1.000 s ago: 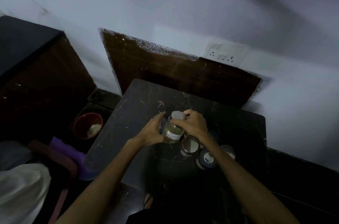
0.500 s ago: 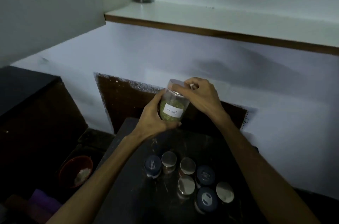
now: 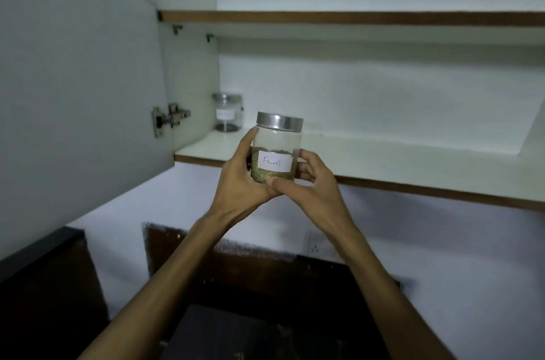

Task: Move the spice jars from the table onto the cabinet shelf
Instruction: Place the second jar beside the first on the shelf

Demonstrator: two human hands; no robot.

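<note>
White cabinet shelf (image 3: 383,159); labelled jar (image 3: 227,112) back-left.

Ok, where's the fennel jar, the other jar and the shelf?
Fennel jar (image 3: 275,163): head view, on its white label.
Other jar (image 3: 227,113): head view, on its glass side.
Shelf (image 3: 383,159): head view, on its bare top.

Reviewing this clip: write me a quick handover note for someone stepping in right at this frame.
Left hand and right hand both grip the Fennel jar, upright, lid on, raised in front of the lower shelf edge and not yet set down.
Done: one labelled jar already stands at the shelf's back left corner, by the hinge.
Left: set the Fennel jar on the shelf, then fetch any others from the table; its top is mostly out of view here, so the remaining count can't be told.
</note>
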